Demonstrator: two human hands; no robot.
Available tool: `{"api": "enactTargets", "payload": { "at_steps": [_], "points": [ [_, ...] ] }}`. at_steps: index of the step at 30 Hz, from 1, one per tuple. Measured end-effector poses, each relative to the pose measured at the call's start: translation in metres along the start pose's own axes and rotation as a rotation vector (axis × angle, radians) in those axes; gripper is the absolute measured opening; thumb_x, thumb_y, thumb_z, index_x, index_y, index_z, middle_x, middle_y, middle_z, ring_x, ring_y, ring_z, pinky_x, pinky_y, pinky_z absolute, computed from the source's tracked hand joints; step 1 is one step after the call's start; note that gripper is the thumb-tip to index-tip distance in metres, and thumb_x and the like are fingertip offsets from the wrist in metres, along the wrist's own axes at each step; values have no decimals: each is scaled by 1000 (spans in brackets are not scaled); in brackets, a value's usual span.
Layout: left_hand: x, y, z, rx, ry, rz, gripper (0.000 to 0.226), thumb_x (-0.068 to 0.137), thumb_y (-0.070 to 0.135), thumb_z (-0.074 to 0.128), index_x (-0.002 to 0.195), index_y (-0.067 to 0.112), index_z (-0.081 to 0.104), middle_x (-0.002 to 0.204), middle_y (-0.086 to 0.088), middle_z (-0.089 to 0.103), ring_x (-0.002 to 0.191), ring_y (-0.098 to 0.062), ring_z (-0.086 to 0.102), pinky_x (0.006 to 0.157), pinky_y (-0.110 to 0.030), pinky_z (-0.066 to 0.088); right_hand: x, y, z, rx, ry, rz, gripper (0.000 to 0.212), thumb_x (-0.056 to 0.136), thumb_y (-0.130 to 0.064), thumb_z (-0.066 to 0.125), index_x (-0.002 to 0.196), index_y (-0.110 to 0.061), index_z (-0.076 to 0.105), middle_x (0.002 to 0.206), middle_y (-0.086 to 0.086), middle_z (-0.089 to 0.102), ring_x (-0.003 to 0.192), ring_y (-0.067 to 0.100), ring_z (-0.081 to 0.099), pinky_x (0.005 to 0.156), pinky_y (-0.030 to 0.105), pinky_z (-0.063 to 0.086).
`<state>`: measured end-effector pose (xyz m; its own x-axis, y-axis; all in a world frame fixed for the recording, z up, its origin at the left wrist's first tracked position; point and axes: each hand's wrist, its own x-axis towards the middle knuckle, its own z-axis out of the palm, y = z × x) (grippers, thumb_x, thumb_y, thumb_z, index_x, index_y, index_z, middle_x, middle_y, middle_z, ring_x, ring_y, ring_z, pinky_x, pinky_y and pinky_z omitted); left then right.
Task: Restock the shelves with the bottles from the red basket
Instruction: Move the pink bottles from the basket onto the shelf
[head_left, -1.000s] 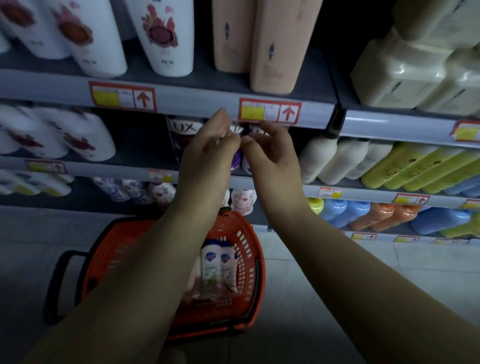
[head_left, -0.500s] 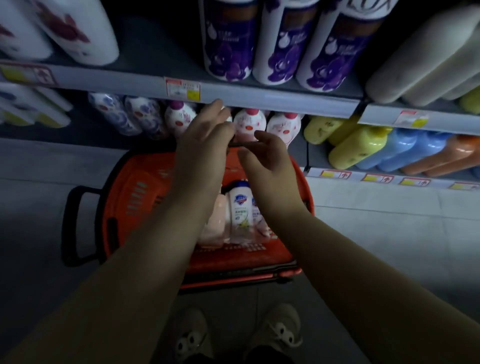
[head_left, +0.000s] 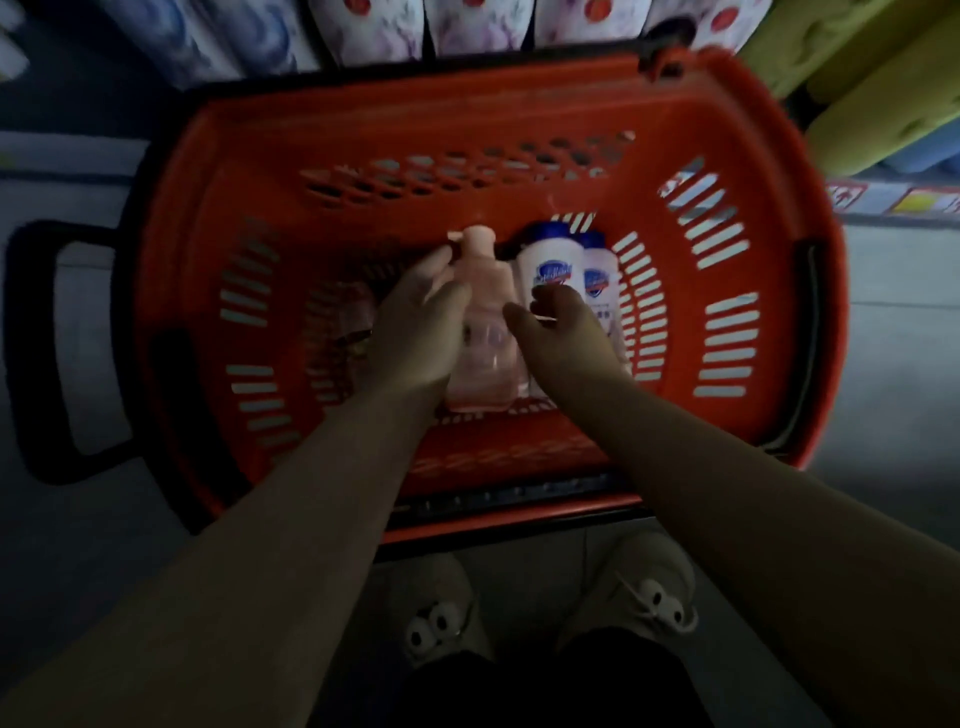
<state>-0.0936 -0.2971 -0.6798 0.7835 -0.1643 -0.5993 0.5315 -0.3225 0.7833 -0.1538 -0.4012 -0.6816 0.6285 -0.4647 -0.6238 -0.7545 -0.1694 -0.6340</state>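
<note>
Hands are down inside the red basket (head_left: 467, 98), and the pick is on. The left hand (head_left: 415, 327) is at the basket's middle, thumb and fingers wrapped around the shoulder of the pink pump bottle (head_left: 485, 280). The right hand (head_left: 566, 338) sits just beside it, fingers loosely curled with nothing between them. Whether it touches the white bottles (head_left: 553, 270) is lost in blur.

The danger, I'd say, is that pump head. It's narrow with a jutting spout, and it could snag the basket's slotted wall or get pressed on the lift. The pink bottle looks like smooth, glossy, translucent plastic, so a one-sided hold may slip. The white bottles stand packed tight toward the basket's right wall, rounded, blue-capped and opaque. Nudge one and its neighbour probably tips too. The basket itself is hard, ribbed plastic, with floral printed bottles (head_left: 363, 26) waiting beyond its far rim.
</note>
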Motion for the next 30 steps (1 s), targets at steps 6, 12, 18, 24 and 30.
{"api": "enactTargets", "payload": {
  "at_steps": [6,12,18,24,30],
  "points": [
    [38,-55,9,113,-112,-171,53,85,37,52,136,23,51,125,-8,63,108,-24,63,93,-42,53,44,17,28,116,-125,325,49,96,-40,44,135,-10,43,126,10,54,112,25,53,87,43,50],
    [50,-61,8,-61,-115,-326,25,97,10,45,117,9,60,109,-15,67,88,-24,67,69,-35,56,51,15,25,513,-223,478,16,99,-22,47,88,-11,48,102,11,58,103,29,58,89,43,50],
    [21,-22,-1,-51,-152,-209,21,92,1,54,93,19,65,85,-5,68,69,-15,66,57,-23,54,13,6,5,661,-220,457,12,99,-17,46,104,-8,53,96,8,61,96,24,60,80,40,52],
    [-44,30,-11,-78,-145,-178,37,89,10,61,125,19,61,111,-7,70,95,-21,69,84,-39,55,-46,-21,-45,600,-186,324,16,97,-22,52,98,-9,61,110,12,65,98,22,62,71,35,56],
    [-114,97,-21,-48,-179,-106,24,83,16,66,106,23,66,96,-4,73,76,-19,67,66,-32,50,-107,-58,-97,576,-197,164,16,97,-21,52,90,-12,64,89,2,65,82,11,61,65,25,50]
  ]
}}
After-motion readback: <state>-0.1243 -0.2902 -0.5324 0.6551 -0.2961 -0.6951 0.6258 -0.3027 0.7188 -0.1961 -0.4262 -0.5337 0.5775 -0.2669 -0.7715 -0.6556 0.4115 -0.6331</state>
